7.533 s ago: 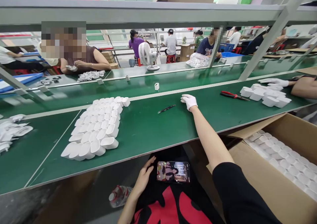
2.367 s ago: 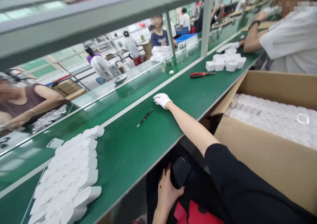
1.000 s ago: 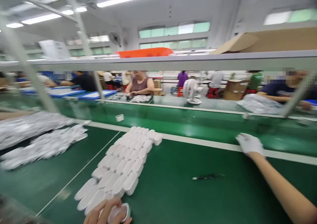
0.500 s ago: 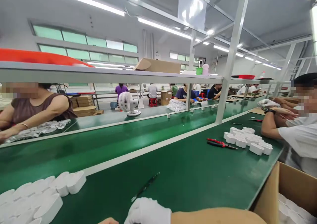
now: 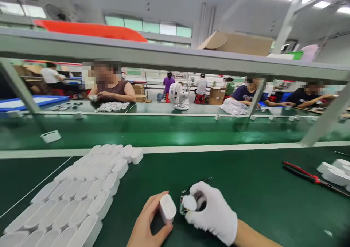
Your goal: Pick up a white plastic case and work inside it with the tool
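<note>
My bare left hand (image 5: 151, 221) grips a small white oval plastic housing (image 5: 168, 207) between thumb and fingers, low over the green work surface. Just right of it, my right hand (image 5: 213, 212) wears a white glove and pinches a small circuit-board assembly (image 5: 182, 204) with a round white part on it. The two pieces are close together but apart. Partly hidden behind the glove lies a slim dark tool (image 5: 206, 179). Left of my hands, many similar white housings (image 5: 73, 188) stand packed in rows.
Red-and-black pliers (image 5: 314, 177) lie at the right beside more white housings (image 5: 337, 172). Beyond a pale strip runs a green conveyor belt (image 5: 175, 130), with one white piece (image 5: 51, 136) on it. A shelf (image 5: 169, 57) spans overhead. Co-workers sit across, near a white fan (image 5: 177, 95).
My view has swung left and down. Both hands have come further into view, now showing the white housing and the circuit-board assembly. The neighbour at the right is out of sight.
</note>
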Demonstrator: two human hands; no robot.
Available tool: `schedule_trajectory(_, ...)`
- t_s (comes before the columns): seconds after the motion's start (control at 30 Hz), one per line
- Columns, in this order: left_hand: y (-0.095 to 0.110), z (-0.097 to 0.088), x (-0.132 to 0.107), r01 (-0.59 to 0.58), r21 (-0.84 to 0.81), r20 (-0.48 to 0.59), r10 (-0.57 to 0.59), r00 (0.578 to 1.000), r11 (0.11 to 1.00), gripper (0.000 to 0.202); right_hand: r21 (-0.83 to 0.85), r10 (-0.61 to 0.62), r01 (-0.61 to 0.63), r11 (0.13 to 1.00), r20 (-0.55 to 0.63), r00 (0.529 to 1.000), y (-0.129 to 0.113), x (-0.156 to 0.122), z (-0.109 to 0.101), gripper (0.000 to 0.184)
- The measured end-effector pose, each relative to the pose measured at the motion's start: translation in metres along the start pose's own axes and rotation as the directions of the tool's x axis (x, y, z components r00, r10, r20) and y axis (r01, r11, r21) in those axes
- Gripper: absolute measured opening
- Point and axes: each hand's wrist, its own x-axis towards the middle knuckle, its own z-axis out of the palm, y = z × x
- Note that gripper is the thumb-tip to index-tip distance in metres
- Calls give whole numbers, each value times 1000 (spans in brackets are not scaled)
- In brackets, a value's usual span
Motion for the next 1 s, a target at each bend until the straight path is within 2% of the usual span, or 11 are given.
schedule_trajectory(0.07, 6, -1, -1, 29, -19, 61, -27, 998, 999, 55, 96, 50, -49, 994, -9, 999, -5, -2, -3, 26)
schedule_trajectory(0.13, 12, 0, -4, 40, -24, 115, -37, 993, 999, 59, 168, 42, -36, 985, -34, 999, -8, -5, -5, 28)
schedule_trajectory(0.27, 25, 4, -10, -27, 5, 109, 26, 994, 1000, 64, 175, -137, 147, 974, -69, 988, -8, -18, -3, 33)
schedule_trajectory(0.33, 32, 4, -11, -51, 57, 130, 43, 991, 997, 56, 129, -243, 249, 960, -67, 968, -7, -23, 0, 35)
schedule_trajectory(0.4, 37, 4, -11, -29, 82, 156, 16, 988, 996, 36, 115, -332, 342, 933, -94, 938, -5, -28, 4, 42)
schedule_trajectory(0.5, 37, 3, -12, -21, 7, 152, 19, 988, 1000, 22, 145, -419, 442, 885, -165, 893, -3, -33, 7, 54)
schedule_trajectory(0.57, 32, 4, -14, -47, -89, 181, 63, 982, 995, 31, 172, -440, 472, 865, -192, 877, -4, -36, 7, 56)
schedule_trajectory(0.67, 26, 5, -21, -139, -220, 234, 191, 953, 965, 60, 142, -503, 523, 840, -157, 850, -9, -39, 4, 52)
schedule_trajectory(0.73, 25, 6, -25, -228, -223, 216, 276, 937, 948, 74, 91, -560, 571, 816, -124, 819, -14, -39, 2, 49)
schedule_trajectory(0.87, 30, 7, -28, -329, -85, 173, 339, 925, 941, 77, -1, -647, 654, 756, -146, 748, -22, -39, 1, 44)
schedule_trajectory(1.0, 27, 10, -23, -395, -88, 146, 404, 903, 915, 76, -125, -695, 683, 719, -106, 712, -21, -39, 3, 25)
